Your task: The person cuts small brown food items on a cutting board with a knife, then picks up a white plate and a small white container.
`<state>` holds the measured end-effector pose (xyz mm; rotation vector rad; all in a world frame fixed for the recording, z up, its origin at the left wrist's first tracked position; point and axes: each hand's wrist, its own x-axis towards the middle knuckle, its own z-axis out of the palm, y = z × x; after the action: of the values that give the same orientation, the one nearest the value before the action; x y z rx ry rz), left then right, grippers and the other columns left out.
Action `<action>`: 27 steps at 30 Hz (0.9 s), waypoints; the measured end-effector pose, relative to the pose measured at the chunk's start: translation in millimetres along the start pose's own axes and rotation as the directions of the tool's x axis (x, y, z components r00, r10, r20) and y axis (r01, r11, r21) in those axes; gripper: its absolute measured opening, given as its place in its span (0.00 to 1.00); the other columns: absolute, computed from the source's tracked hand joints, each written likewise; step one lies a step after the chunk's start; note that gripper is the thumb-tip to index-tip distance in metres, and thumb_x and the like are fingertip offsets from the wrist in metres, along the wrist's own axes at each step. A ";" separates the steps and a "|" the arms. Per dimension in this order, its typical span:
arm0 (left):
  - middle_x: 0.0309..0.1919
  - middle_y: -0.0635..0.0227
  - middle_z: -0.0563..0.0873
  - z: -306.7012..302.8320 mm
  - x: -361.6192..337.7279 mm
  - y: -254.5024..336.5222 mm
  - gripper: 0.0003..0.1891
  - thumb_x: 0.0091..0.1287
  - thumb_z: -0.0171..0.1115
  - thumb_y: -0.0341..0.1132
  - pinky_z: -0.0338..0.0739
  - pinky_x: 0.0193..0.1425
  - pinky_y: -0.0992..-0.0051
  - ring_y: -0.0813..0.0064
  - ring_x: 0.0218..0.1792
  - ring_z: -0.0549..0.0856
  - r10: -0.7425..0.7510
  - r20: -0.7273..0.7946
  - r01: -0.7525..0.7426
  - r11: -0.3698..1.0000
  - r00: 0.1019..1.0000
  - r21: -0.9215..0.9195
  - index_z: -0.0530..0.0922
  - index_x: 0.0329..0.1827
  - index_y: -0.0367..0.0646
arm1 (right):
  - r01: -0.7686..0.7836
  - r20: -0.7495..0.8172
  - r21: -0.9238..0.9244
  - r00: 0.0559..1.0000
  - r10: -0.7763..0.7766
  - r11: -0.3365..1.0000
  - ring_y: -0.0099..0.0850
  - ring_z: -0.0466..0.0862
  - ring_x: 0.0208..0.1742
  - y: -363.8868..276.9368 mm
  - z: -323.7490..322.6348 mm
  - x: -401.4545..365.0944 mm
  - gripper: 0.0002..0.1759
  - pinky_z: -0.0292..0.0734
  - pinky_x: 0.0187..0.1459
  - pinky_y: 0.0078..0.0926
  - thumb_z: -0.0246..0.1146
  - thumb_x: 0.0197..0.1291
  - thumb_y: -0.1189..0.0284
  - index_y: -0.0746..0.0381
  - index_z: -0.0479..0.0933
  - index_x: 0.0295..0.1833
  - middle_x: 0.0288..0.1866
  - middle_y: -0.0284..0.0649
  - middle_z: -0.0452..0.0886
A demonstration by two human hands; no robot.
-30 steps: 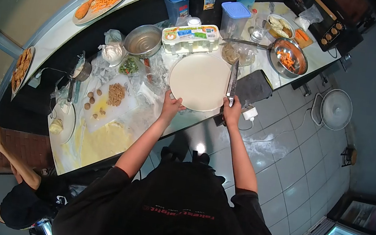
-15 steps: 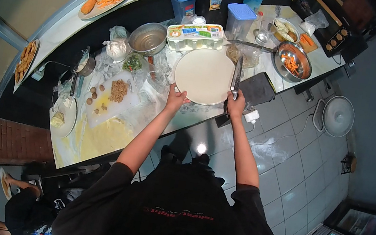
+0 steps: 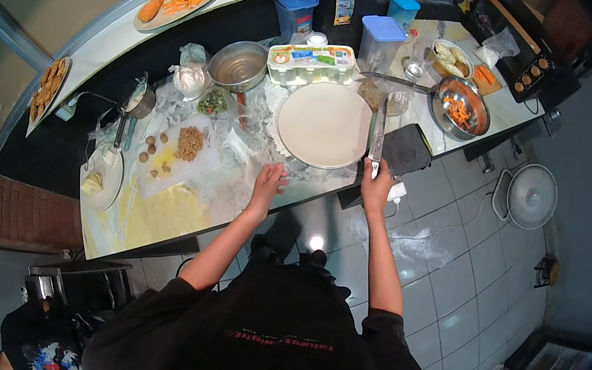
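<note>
1. The knife (image 3: 378, 132) points up the frame, its blade along the right edge of the plate (image 3: 320, 123), at centre.
2. The right hand (image 3: 376, 188) is closed around the knife's handle, just below the plate.
3. The left hand (image 3: 268, 181), fingers spread and holding nothing, rests on the counter (image 3: 235, 185) near the plate's lower left edge.
4. An egg box (image 3: 312, 63) stands just above the plate.

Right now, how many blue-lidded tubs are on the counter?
3. One tub stands behind the egg carton, to its left; a second tub sits just right of the carton; a smaller third tub is behind that. More may be hidden.
</note>
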<state>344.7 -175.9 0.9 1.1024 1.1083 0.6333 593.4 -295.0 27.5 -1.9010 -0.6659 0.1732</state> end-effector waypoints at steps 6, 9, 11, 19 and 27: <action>0.46 0.73 0.86 -44.7 -60.7 -16.8 0.12 0.82 0.58 0.45 0.78 0.52 0.75 0.79 0.47 0.85 0.016 0.108 -0.015 1.000 0.994 -0.010 0.80 0.52 0.45 | -0.010 0.183 0.058 0.983 -0.001 0.998 0.42 0.88 0.31 -37.1 -28.9 -49.6 0.18 0.78 0.35 0.39 0.63 0.75 0.63 0.68 0.81 0.57 0.31 0.53 0.86; 0.46 0.73 0.86 -49.4 -88.0 10.5 0.10 0.81 0.59 0.42 0.77 0.52 0.76 0.80 0.46 0.85 0.079 0.008 -0.080 0.997 0.997 0.012 0.79 0.52 0.45 | -0.034 0.349 0.085 0.937 0.002 0.996 0.29 0.78 0.24 -70.1 -34.3 -82.7 0.17 0.71 0.29 0.32 0.64 0.75 0.64 0.66 0.80 0.59 0.25 0.45 0.81; 0.45 0.72 0.86 -68.2 -91.2 12.5 0.09 0.80 0.60 0.41 0.77 0.51 0.77 0.80 0.44 0.85 0.084 -0.034 -0.084 0.996 0.996 -0.006 0.79 0.50 0.45 | -0.032 0.447 0.105 0.894 -0.019 0.994 0.23 0.71 0.22 -81.3 -27.1 -105.3 0.17 0.66 0.26 0.28 0.64 0.75 0.65 0.63 0.78 0.62 0.22 0.40 0.76; 0.43 0.71 0.87 -184.4 -79.7 29.1 0.07 0.79 0.60 0.36 0.77 0.48 0.77 0.82 0.41 0.85 0.281 -0.205 -0.268 0.959 0.938 0.091 0.80 0.49 0.43 | -0.030 0.720 0.255 0.673 -0.169 0.966 0.41 0.81 0.26 -145.3 31.7 -169.6 0.30 0.73 0.33 0.34 0.61 0.72 0.80 0.54 0.64 0.76 0.28 0.46 0.81; 0.36 0.73 0.85 -322.0 -40.2 22.1 0.07 0.71 0.68 0.30 0.76 0.40 0.78 0.83 0.33 0.79 0.424 -0.356 -0.274 0.874 0.833 0.401 0.81 0.49 0.43 | 0.019 0.805 0.177 0.572 -0.155 0.984 0.33 0.73 0.26 -188.6 129.4 -214.2 0.29 0.70 0.34 0.31 0.57 0.73 0.79 0.53 0.64 0.76 0.27 0.43 0.74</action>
<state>34.2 -81.7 23.1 1.5326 1.4463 1.0524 292.2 -249.8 101.0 -1.5589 -1.3252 1.0734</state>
